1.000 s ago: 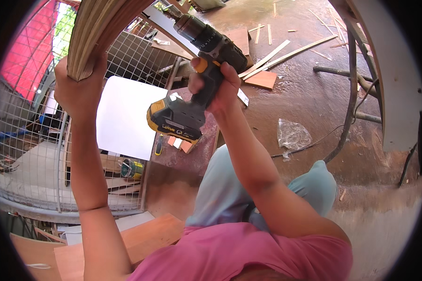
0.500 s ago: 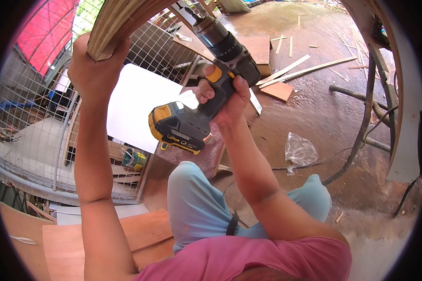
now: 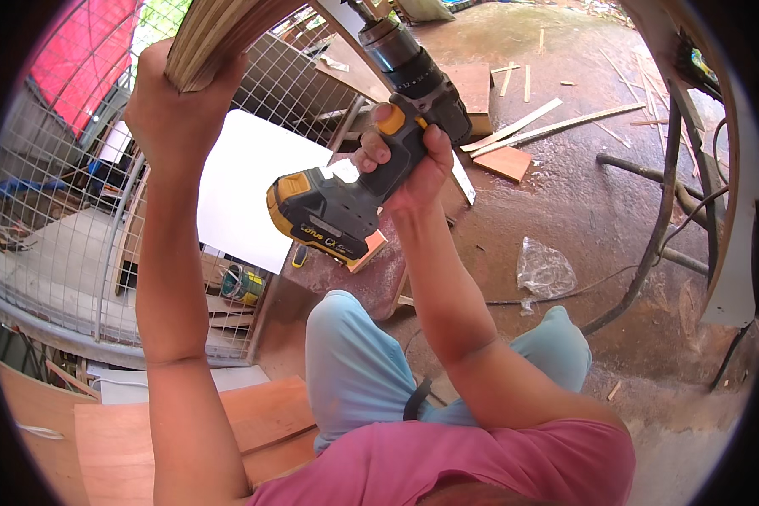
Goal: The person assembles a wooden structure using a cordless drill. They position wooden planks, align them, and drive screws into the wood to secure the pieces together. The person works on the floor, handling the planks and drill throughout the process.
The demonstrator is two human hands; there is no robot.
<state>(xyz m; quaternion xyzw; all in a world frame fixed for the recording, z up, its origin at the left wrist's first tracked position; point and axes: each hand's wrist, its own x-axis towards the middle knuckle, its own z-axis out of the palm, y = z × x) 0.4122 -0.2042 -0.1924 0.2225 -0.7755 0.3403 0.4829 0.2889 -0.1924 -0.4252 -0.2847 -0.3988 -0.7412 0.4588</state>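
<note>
My right hand is wrapped round the handle of a black and yellow cordless drill. The drill's chuck points up and away, and a bit at its tip reaches the top edge of the view. Its battery end hangs down toward my lap. At the upper left, my left hand grips the end of a thick wooden board with layered grain, which runs up past the top edge. Whether the bit touches any wood cannot be seen.
A wire mesh fence stands at the left, with a white sheet beside it. Wood strips and a clear plastic bag lie on the wet floor. Metal legs rise at the right; plywood pieces lie at the lower left.
The drill and my right hand have shifted slightly up and right in the view. My left hand and the board end have also moved a little upward. Both grips are the same.
</note>
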